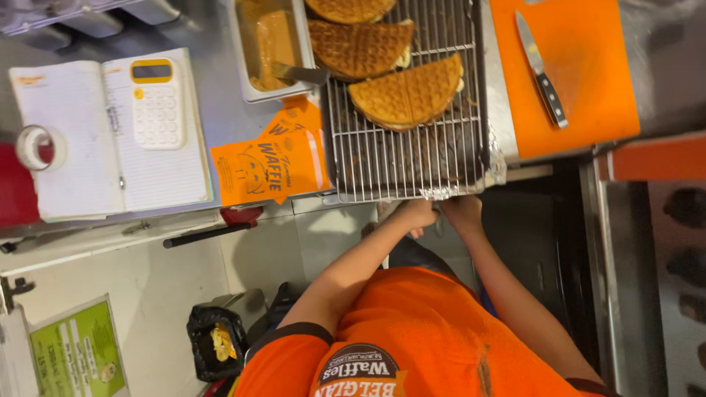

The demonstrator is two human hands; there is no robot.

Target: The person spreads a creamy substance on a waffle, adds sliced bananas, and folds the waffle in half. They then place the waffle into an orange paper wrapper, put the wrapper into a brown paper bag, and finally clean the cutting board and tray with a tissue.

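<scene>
My left hand [414,214] and my right hand [463,211] are close together just below the near edge of a foil-lined tray [494,158] that carries a wire rack [412,158]. The left hand's fingers are curled into a fist. The right hand's fingers are tucked under the tray edge and hidden. Three folded golden waffles lie on the far part of the rack, the nearest [408,94] about a hand's length beyond my hands. My orange shirt [434,345] fills the bottom of the view.
An orange cutting board [588,110] with a black-handled knife [540,70] lies right of the rack. To the left are a metal pan of caramel-coloured spread [268,48], orange paper sleeves [272,158], an open notebook [81,147] with a yellow calculator [156,103], and a tape roll [33,147].
</scene>
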